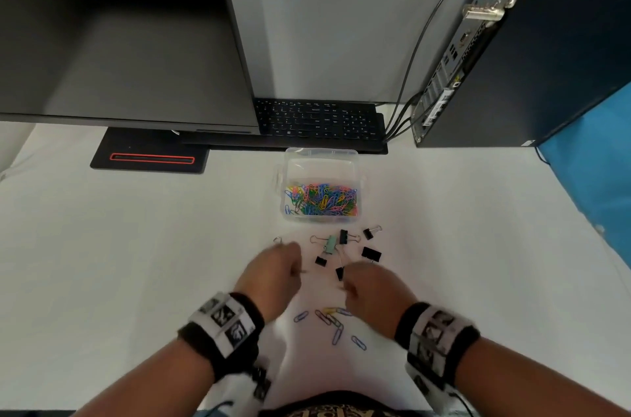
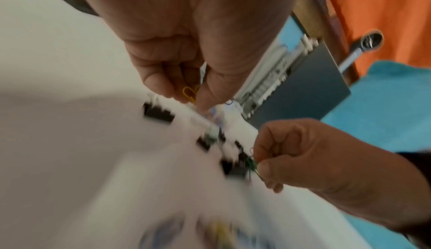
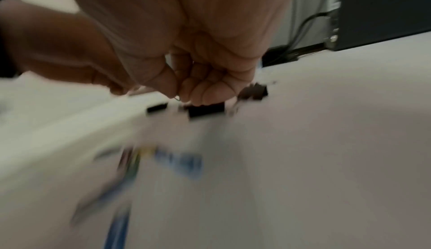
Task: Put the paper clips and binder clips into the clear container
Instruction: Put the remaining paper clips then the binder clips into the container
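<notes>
The clear container (image 1: 321, 162) stands on the white table and holds a heap of coloured paper clips (image 1: 322, 199). Just in front of it lie several black binder clips (image 1: 371, 253) and a mint one (image 1: 330, 244). Several loose paper clips (image 1: 337, 334), mostly blue, lie nearer to me between my wrists. My left hand (image 1: 288, 264) hovers left of the binder clips and pinches a yellow paper clip (image 2: 189, 92) between thumb and fingers. My right hand (image 1: 353, 276) hovers just right of it, fingers curled, pinching a green paper clip (image 2: 252, 163).
A dark monitor (image 1: 119, 41) on a black base (image 1: 150, 153) fills the back left. A black keyboard (image 1: 317, 121) lies behind the container. A black computer tower (image 1: 532, 58) with cables (image 1: 409, 75) stands at the back right.
</notes>
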A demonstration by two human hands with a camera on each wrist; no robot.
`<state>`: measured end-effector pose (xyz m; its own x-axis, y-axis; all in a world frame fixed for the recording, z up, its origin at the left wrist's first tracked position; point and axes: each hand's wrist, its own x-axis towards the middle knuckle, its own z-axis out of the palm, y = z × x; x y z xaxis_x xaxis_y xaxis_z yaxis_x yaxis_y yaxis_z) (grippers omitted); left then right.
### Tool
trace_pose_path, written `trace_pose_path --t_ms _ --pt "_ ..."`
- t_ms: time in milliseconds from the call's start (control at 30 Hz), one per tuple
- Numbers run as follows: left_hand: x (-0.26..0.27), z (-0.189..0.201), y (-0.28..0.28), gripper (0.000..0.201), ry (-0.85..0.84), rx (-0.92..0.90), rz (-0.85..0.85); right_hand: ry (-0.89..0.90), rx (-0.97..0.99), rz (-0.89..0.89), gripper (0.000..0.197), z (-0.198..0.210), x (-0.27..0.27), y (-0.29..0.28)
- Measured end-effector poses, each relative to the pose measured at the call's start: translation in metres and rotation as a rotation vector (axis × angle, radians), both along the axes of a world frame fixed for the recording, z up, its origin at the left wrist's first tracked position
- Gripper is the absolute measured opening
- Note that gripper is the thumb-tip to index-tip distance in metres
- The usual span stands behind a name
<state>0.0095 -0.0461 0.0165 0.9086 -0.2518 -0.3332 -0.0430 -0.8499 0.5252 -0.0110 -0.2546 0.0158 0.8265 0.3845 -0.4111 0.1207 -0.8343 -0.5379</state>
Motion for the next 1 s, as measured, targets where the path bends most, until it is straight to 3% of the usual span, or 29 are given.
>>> trace_pose_path --t_ms 133,267,333,400,467,567,633,733,1000 --pt "0.059 0.028 -0.001 0.021 -0.117 -0.033 0.167 -0.094 0.079 -0.218 0.010 0.032 0.066 -0.007" --pt "0.096 0.043 -0.019 0.007 -0.086 -0.085 0.175 -0.139 0.032 -0.237 0.013 0.044 0.117 0.004" --pt "0.100 0.042 -0.018 0.018 -0.062 -0.132 0.169 -0.112 0.037 -0.218 0.018 0.047 0.120 0.004" --pt "0.091 0.041 -0.003 0.025 -0.112 -0.143 0.183 -0.136 0.048 -0.198 0.017 0.048 0.107 -0.007" --pt "0.066 0.035 0.014 0.015 -0.140 -0.126 0.141 -0.154 0.044 -0.185 0.011 0.041 0.079 -0.023" --pt "0.008 0.006 0.028 0.013 0.070 -0.025 -0.022 -0.008 0.031 -0.113 0.009 0.014 0.017 -0.040" --pt "-0.026 -0.015 0.028 0.021 0.167 0.042 -0.095 0.128 -0.019 -0.072 0.026 -0.004 -0.023 -0.038" --pt "-0.053 -0.040 0.017 0.019 0.104 0.048 -0.138 0.123 -0.080 -0.071 0.043 -0.025 -0.057 -0.029" --pt "-0.055 -0.050 -0.005 0.005 -0.030 0.153 -0.259 -0.004 -0.132 -0.107 0.017 -0.034 -0.058 -0.012"
